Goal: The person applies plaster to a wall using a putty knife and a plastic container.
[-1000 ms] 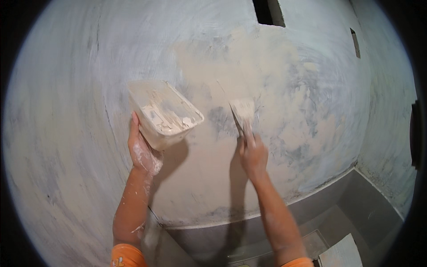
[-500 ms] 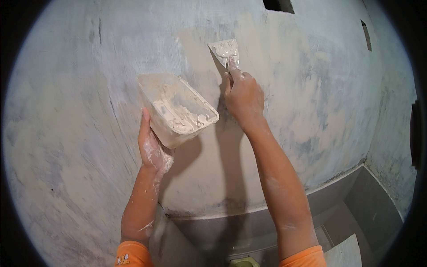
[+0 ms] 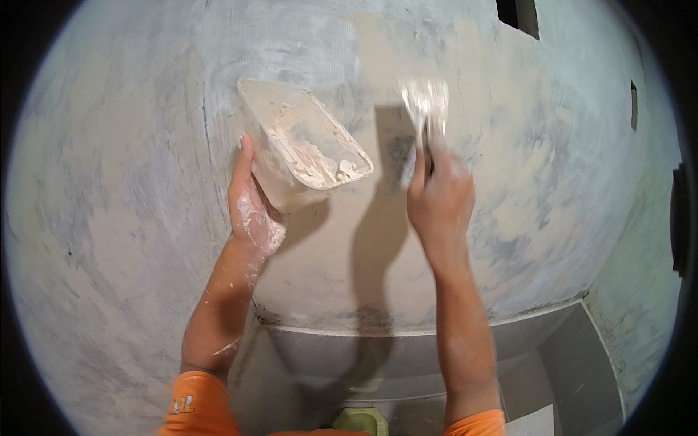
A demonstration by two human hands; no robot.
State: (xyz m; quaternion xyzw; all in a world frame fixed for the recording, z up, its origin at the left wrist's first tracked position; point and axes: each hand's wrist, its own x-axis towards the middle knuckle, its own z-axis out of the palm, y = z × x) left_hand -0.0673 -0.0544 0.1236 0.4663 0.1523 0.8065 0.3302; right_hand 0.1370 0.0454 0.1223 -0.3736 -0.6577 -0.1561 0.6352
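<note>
Open wall [image 3: 538, 182] separates tub [image 3: 280, 185] from scraper [image 3: 427, 102]. Left hand [image 3: 254, 207] cups the tub, fingers partly hidden; raised right hand [image 3: 445, 200] clasps the scraper.

Scraper [image 3: 427, 102] at 1 o'c: blade motion-blurred, handle mostly hidden in R hand [image 3: 442, 196], itself soft; its far fingers n/v. L hand [image 3: 253, 207], approx 10 o'c: most fingers hidden behind/under tub [image 3: 273, 178], whose underside is n/v too. Wall opening [image 3: 518, 16], 1 o'c: cut by top edge, inside too dark to tell. Dark obj. [image 3: 680, 218], 3 o'c: lost at lens rim, can't ID. Green thing [image 3: 361, 421], 6 o'c, & pale board [image 3: 533, 421], approx 5 o'c: both cut by btm edge.
</note>
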